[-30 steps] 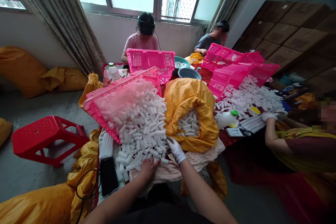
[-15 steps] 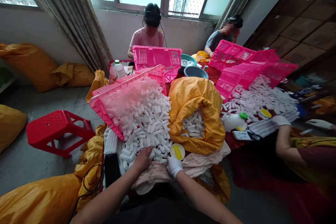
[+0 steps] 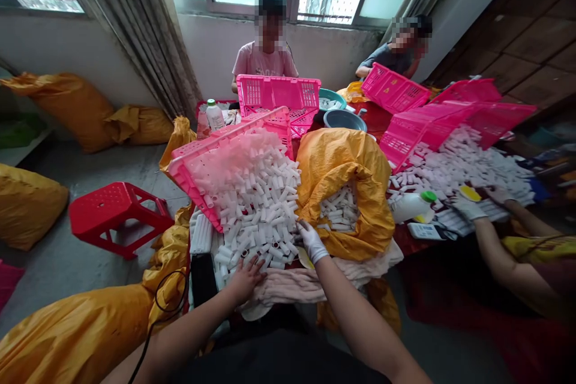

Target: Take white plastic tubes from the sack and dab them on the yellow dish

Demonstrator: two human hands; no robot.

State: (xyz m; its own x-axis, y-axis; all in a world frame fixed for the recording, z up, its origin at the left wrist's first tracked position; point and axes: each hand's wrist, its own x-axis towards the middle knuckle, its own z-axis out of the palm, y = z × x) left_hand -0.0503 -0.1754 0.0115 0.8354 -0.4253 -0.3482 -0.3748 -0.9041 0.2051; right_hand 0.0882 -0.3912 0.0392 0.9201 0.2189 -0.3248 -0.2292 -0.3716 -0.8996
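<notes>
A heap of short white tubes spills from a tilted pink crate onto the table in front of me. My left hand, bare, lies with fingers spread at the near edge of the heap, on a pink cloth. My right hand, in a white glove, reaches with fingers stretched onto the tubes beside an open yellow sack that holds more tubes. A small yellow-and-white lid peeks out under that wrist.
A dark phone with a cable lies left of my left hand. A red stool and yellow sacks stand on the floor at left. A co-worker's gloved hand works at right; two people sit behind pink crates.
My right hand has moved forward from the cloth onto the tubes, covering most of the lid. My left hand has slid slightly back toward me. The view has swung a little to the left.
</notes>
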